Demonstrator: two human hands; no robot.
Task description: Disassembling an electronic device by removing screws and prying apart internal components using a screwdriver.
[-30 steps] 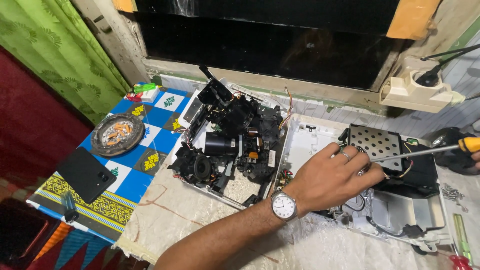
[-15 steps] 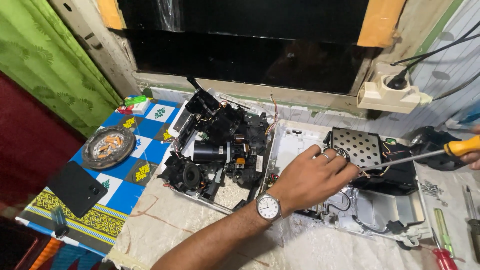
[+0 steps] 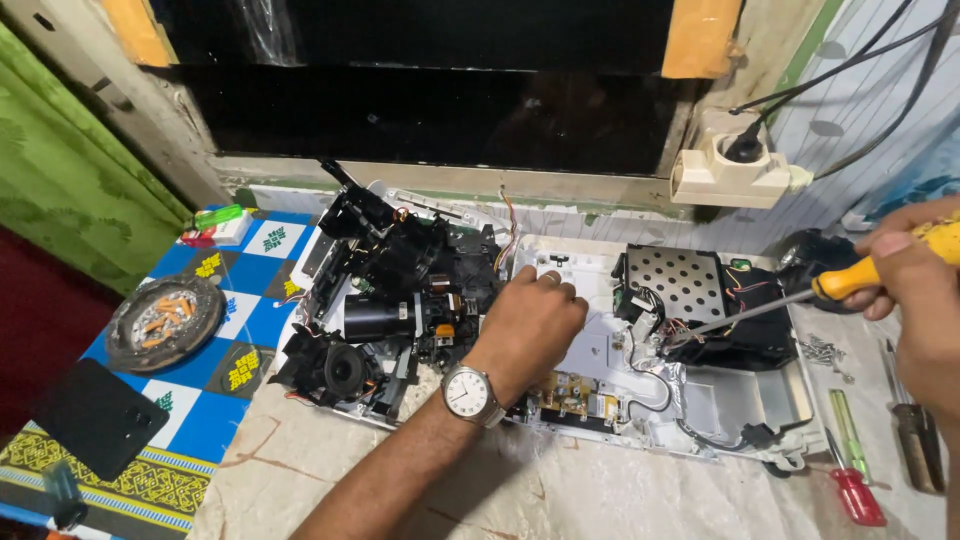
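Left hand (image 3: pixel 530 325): sliding leftward, now resting open, palm down, on the white chassis (image 3: pixel 590 340).
Right hand (image 3: pixel 925 290): gripping the yellow-handled screwdriver (image 3: pixel 800 297), tip probing beside the perforated plate (image 3: pixel 675 285).

The left hand (image 3: pixel 528 325) lies palm down with fingers curled, its bare forearm reaching in from the lower edge, a watch on the wrist. The right hand (image 3: pixel 925 290) is closed in a fist at the right edge.
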